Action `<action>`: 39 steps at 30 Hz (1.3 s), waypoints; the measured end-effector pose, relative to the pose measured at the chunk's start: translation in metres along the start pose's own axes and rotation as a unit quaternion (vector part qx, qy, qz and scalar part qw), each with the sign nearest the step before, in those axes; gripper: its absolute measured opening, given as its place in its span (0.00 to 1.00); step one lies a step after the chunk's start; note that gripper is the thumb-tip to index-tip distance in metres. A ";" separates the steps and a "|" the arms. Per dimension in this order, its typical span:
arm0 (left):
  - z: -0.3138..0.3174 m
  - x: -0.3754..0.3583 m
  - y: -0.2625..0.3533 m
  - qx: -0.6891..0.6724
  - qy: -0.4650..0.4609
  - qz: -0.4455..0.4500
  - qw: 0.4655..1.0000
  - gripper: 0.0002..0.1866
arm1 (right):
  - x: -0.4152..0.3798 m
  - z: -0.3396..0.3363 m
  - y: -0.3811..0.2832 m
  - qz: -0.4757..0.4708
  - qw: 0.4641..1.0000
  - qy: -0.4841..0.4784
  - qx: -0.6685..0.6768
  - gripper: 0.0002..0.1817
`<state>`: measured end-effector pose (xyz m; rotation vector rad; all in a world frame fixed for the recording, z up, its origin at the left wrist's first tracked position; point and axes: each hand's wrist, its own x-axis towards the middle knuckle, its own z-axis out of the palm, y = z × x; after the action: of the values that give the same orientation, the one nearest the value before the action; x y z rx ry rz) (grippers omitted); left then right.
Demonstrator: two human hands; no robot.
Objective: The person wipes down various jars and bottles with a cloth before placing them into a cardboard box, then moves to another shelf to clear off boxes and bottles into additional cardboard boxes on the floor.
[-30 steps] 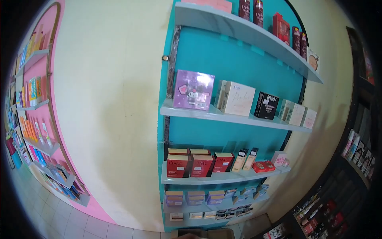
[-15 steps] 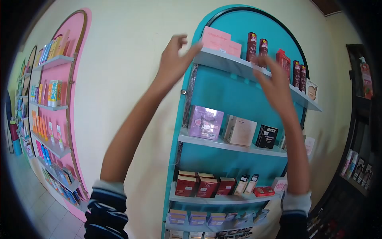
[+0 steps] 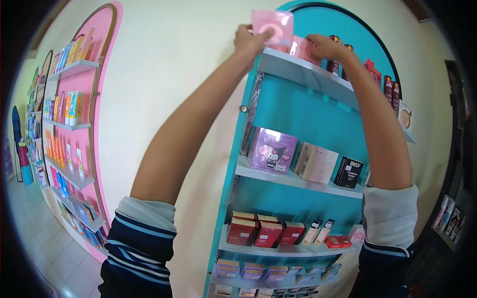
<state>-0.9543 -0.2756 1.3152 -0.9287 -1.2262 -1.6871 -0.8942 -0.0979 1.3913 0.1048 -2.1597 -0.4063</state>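
Observation:
My left hand (image 3: 251,42) grips a pink box (image 3: 273,22) at its side, thumb across the front, above the left end of the top shelf (image 3: 283,62). The box is smeared by motion. Beside it, a smaller pink box (image 3: 302,49) sits on the same shelf. The fingers of my right hand (image 3: 325,48) close over the right side of that box; their tips are partly hidden. Dark maroon tubes (image 3: 333,65) stand right behind and beside my right hand.
A purple box (image 3: 272,151), a cream box (image 3: 318,164) and a black box (image 3: 349,171) stand on the shelf below. Lower shelves hold red boxes (image 3: 268,233) and small packs. A pink display (image 3: 82,47) lines the wall at left; a dark rack (image 3: 444,198) is at right.
Both hands were apart from the boxes, fingers spread. My left hand has risen and taken the larger pink box; my right hand has moved left and up onto the smaller one.

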 end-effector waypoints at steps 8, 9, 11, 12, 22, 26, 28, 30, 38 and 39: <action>-0.063 -0.038 0.024 -0.045 0.075 0.035 0.996 0.25 | -0.008 -0.013 0.040 -0.222 0.908 0.261 0.239 0.19; -0.063 -0.050 0.032 -0.035 0.097 0.030 0.994 0.25 | -0.023 -0.024 0.033 -0.222 0.909 0.258 0.240 0.19; -0.061 -0.053 0.032 -0.019 0.083 0.048 0.995 0.25 | -0.073 -0.057 0.005 -0.038 0.893 0.195 0.403 0.31; -0.059 -0.056 0.037 -0.003 0.069 0.071 0.995 0.24 | -0.083 -0.062 0.002 -0.040 0.894 0.194 0.401 0.31; 0.012 -0.030 0.082 -0.084 -0.224 0.071 0.968 0.24 | -0.113 -0.051 -0.023 -0.158 0.602 -0.024 0.782 0.21; 0.026 0.033 0.025 0.056 -0.136 0.157 0.977 0.35 | -0.124 -0.043 0.014 -0.106 0.508 0.049 0.854 0.17; 0.018 0.019 0.023 0.161 -0.100 0.141 0.972 0.40 | -0.138 -0.038 0.036 -0.161 0.498 0.006 0.852 0.18; 0.025 0.042 -0.009 0.376 -0.080 0.011 0.923 0.40 | -0.161 -0.033 0.047 -0.088 0.487 0.041 0.868 0.20; 0.028 0.054 -0.001 0.473 -0.114 -0.094 0.869 0.29 | -0.310 0.000 0.060 0.096 0.510 0.146 0.842 0.20; 0.029 0.068 -0.009 0.495 -0.108 -0.088 0.858 0.28 | -0.329 0.005 0.064 0.104 0.507 0.148 0.843 0.20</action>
<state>-0.9861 -0.2597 1.3807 -0.3516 -2.0689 -0.8281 -0.7011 0.0378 1.1528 0.8761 -1.3526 1.8411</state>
